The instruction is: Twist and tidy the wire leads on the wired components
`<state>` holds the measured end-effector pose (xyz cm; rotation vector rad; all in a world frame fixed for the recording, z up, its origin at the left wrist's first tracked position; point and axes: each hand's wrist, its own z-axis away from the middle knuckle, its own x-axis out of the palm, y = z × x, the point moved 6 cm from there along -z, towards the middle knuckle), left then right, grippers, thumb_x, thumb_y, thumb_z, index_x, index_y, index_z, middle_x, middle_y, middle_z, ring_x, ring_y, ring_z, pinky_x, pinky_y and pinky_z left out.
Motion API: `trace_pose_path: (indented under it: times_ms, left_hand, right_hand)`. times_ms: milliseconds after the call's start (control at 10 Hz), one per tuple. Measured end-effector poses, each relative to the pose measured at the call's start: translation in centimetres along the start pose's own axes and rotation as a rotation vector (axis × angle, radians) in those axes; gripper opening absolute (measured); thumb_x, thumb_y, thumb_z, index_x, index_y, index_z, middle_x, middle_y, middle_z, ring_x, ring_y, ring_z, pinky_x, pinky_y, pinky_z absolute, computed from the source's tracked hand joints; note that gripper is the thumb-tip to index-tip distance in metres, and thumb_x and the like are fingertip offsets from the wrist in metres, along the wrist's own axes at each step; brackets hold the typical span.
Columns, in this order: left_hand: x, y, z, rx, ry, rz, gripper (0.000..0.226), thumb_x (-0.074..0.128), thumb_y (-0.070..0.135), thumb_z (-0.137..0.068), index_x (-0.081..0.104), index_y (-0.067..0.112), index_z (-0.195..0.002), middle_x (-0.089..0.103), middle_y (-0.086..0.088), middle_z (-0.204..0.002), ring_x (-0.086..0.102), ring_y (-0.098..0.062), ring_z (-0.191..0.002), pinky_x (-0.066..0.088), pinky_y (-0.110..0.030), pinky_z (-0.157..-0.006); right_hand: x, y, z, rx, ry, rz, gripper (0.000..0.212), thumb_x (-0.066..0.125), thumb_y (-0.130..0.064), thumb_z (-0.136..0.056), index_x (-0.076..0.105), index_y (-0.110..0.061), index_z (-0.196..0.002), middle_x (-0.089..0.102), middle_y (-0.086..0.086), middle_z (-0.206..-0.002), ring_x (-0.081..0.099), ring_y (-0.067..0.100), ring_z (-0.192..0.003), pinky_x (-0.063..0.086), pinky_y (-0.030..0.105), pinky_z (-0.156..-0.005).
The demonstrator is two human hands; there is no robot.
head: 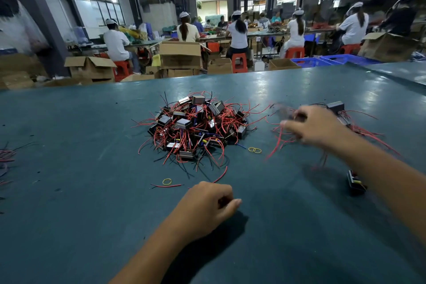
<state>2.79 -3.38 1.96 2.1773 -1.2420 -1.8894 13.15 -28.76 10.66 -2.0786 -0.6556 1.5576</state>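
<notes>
Gripping is hard for me to judge on the right hand (315, 125): it is reaching over a blurred component (284, 112) and some red leads (280, 139) at the right of the table (80, 145), fingers curled, but motion blur is hiding whether they are pinching anything, so I cannot tell. My left hand (207, 203) is hanging near the front edge with its fingers loosely curled and holding nothing, thumb pointing right. I am seeing the main pile (196, 127) of small black and grey boxy components sitting mid-table, its thin red and black wires spraying out in loops all round. A few more components (335, 106) are lying just behind the right hand, and a single one (356, 183) is lying apart, under the right forearm. Yellow rubber bands (254, 150) are lying flat beside the pile, another band (167, 181) nearer me. Open cardboard boxes (92, 67) and blue crates (334, 60) are standing on the floor beyond the matte teal surface; I cannot make out their contents.
</notes>
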Motion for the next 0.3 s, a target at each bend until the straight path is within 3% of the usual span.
trace_pose_path:
  times_ms: [100, 200, 300]
  left_hand:
    - [0.4, 0.0, -0.1, 0.035, -0.016, -0.076, 0.038, 0.056, 0.045, -0.095, 0.058, 0.012, -0.076, 0.055, -0.003, -0.062, 0.048, -0.022, -0.060, 0.041, -0.038, -0.059]
    - [-0.1, -0.1, 0.0, 0.033, 0.020, -0.057, 0.039, 0.057, 0.045, -0.095, 0.053, 0.013, -0.072, 0.049, -0.001, -0.058, 0.042, -0.019, -0.056, 0.039, -0.037, -0.056]
    - [-0.5, -0.7, 0.0, -0.003, 0.034, -0.029, 0.038, 0.059, 0.043, -0.095, 0.053, 0.015, -0.070, 0.049, -0.002, -0.057, 0.039, -0.017, -0.054, 0.039, -0.035, -0.055]
  right_hand:
    - [-3.0, 2.2, -5.7, 0.051, 0.096, 0.360, 0.043, 0.072, -0.041, -0.085, 0.062, -0.006, -0.108, 0.065, 0.019, -0.105, 0.060, 0.034, -0.096, 0.047, 0.037, -0.078]
    - [-4.1, 4.2, -7.2, 0.173, 0.150, 0.520, 0.061, 0.070, -0.042, -0.086, 0.050, -0.007, -0.132, 0.055, 0.022, -0.131, 0.050, 0.042, -0.121, 0.042, 0.046, -0.099]
    - [-4.7, 4.1, -6.3, 0.126, 0.312, 0.303, 0.050, 0.065, -0.030, -0.091, 0.050, -0.007, -0.132, 0.055, 0.022, -0.132, 0.050, 0.042, -0.122, 0.040, 0.047, -0.102]
